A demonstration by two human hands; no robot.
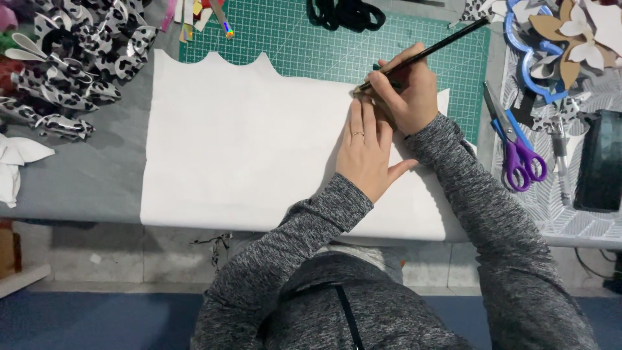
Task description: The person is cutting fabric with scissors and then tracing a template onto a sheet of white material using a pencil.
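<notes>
A large white sheet (240, 149) with a scalloped top edge lies across the table and partly over a green cutting mat (311, 45). My left hand (366, 152) presses flat on the sheet, fingers together, a ring on one finger. Just above it my right hand (405, 87) grips a black pencil (440, 46), its tip touching the sheet by my left fingertips. A small template seems to lie under my left fingers, mostly hidden.
Purple-and-blue scissors (515, 146) lie right of the mat. A pile of leopard-print bows (71, 58) fills the upper left. Paper shapes and blue rings (557, 39) sit upper right, a dark box (599, 159) at the right edge, black loops (346, 13) at the top.
</notes>
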